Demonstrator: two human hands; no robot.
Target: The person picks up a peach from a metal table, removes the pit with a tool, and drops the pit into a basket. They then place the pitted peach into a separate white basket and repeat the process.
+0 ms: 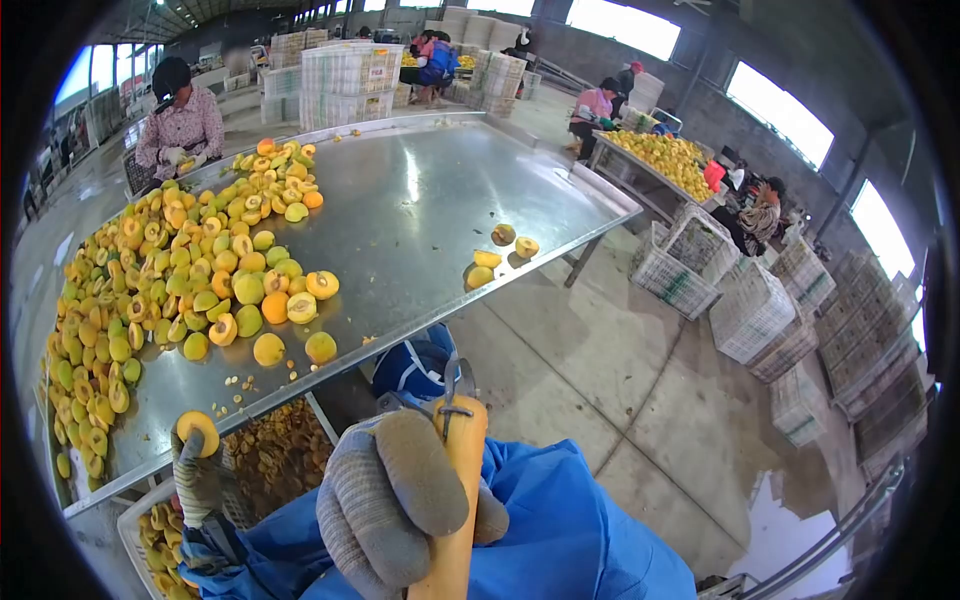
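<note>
While the left hand (200, 480) pinches a halved fruit (197, 430) at lower left, the right hand (400, 500) grips the tool (458, 470) — best kept steady, I judge.

1. The orange tool handle (455, 500) runs off the bottom edge of the frame; the gloved right hand (395, 500) covers its middle.
2. The left hand (205, 480) hides the lower part of the peach half (197, 432).
3. The crate (150, 535) at lower left is cut off by the dark lens border.
4. The boxes (345, 75) at upper centre carry labels too small to read.
</note>
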